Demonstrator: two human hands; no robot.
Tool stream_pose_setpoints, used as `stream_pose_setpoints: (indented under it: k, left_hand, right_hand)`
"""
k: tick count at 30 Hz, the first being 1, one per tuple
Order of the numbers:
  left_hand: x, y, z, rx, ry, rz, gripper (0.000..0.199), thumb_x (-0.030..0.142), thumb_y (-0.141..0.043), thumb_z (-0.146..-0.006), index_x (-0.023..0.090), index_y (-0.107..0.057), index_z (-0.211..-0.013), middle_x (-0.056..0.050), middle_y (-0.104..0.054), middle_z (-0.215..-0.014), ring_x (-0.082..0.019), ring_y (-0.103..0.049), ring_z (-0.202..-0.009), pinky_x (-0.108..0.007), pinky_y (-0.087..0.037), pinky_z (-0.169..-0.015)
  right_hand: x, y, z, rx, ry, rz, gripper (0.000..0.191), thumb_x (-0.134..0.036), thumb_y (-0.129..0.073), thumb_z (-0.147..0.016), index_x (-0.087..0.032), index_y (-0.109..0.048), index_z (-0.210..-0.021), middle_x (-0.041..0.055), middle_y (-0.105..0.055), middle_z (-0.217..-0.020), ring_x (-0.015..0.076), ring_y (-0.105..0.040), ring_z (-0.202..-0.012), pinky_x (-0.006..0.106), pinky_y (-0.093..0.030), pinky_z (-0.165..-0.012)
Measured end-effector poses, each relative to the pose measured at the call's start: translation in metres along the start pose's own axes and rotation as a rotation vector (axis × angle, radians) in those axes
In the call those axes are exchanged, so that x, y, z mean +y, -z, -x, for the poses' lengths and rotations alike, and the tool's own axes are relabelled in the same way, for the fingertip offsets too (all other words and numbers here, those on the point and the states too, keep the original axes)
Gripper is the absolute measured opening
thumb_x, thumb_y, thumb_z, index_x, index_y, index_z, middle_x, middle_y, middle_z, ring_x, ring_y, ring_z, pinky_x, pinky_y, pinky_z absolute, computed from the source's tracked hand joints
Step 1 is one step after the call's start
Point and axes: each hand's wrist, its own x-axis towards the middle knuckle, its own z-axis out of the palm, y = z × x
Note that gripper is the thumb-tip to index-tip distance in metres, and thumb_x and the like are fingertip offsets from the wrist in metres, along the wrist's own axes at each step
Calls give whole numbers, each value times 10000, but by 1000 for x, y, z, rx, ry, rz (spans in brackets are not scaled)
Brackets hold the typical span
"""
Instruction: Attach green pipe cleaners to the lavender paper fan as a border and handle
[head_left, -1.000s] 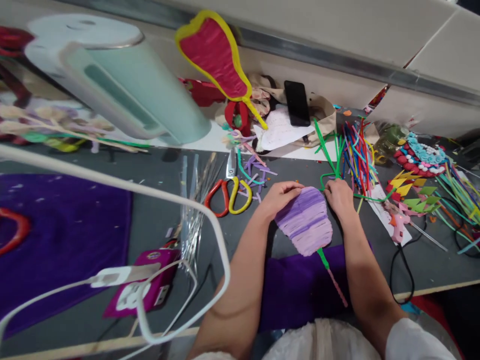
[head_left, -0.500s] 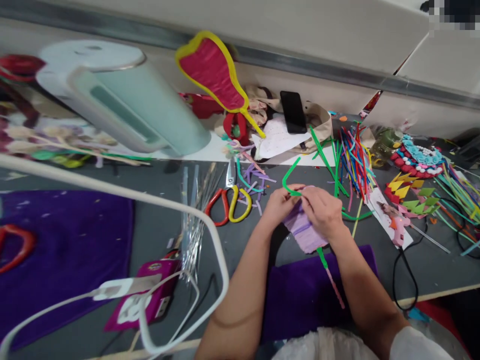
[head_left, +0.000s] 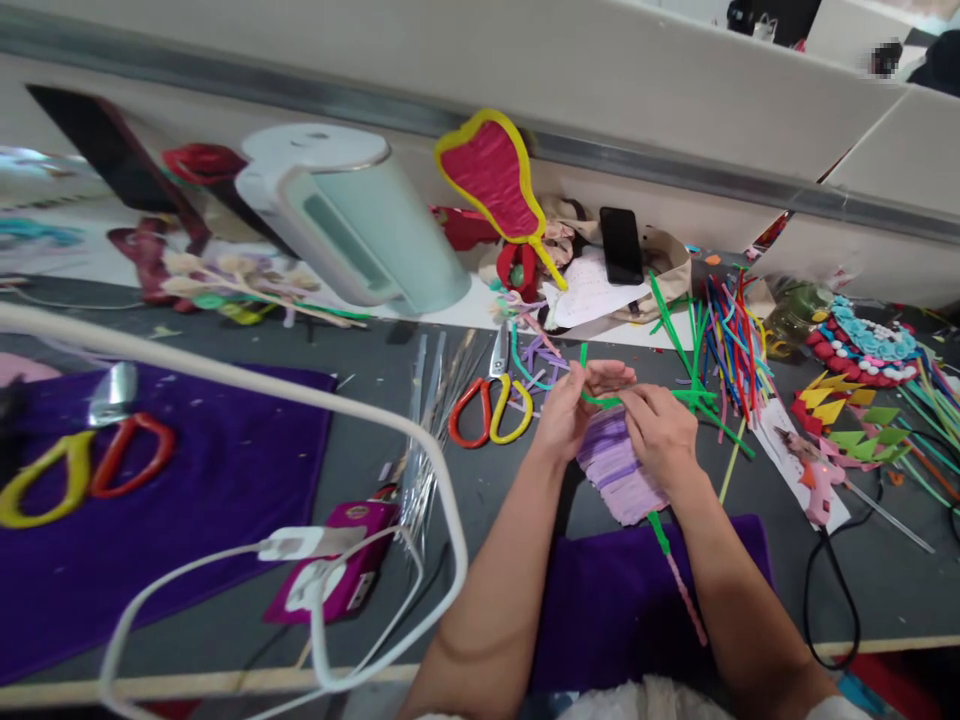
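Around the nearer paddle sit scissors at ten o'clock; a phone at twelve; a glue gun, on paper, at three; a cloth at six.

Head-worn camera, facing forward and down, hands and worktable near, far left seemingly blurred

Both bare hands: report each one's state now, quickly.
Left hand: partly open, cupped at a bent, thin, fuzzy green stem; whether it grips cannot be told.
Right hand: closed, pinching the same fuzzy green stem.
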Motion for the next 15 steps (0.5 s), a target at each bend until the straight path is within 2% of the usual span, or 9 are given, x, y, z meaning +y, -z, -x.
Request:
stream_pose_setpoints:
  k: [2,4,8,11,15]
  left_hand:
    - [2,0,1,46,4,72,415,538,-599,-857,138,-708,-841,-123,-749,-946,-241,-705,-930,-357,-525,-862]
    - [1,3,-2,128,22,167,332,458,-618,-870,150,-672,-760,-85,-754,-864,-213,-718,-856,-348,-542,-827]
    - [-1,9,-8,266,122,369,324,384,-505,-954,165,-637,-754,-39,-744,-781,-171,-721,-798,-337,-566,-797]
    - [-5,7,-10,243,192,420,329,336,-469,-970,144,-662,-785,-84,-755,-876,-187,-719,-905,-341,-556,-863]
    - [-10,0,-9,162,265,435,279,327,-519,-941,123,-690,-859,-130,-741,-1021,-232,-690,-1034,-386,-531,-948]
  right_hand:
    - [1,-2,1,10,-18,-41,289,-135,-457,-942,-213,-691,-1093,88,-708,-1032,188,-654,-939,301,-527,-817]
    - [3,-2,3,84,-24,-92,304,-130,-454,-937,-220,-682,-1117,99,-700,-1071,194,-657,-982,317,-539,-851]
    - [2,4,2,250,59,-192,312,-111,-472,-901,-232,-650,-1126,113,-681,-1149,209,-655,-1049,372,-559,-897]
    - [-8,5,1,279,150,-309,311,-82,-457,-873,-223,-627,-1091,128,-676,-1165,210,-649,-1084,383,-577,-878]
    - [-25,-6,2,244,243,-442,273,-75,-419,-860,-211,-602,-1009,136,-688,-1142,192,-646,-1108,365,-588,-869]
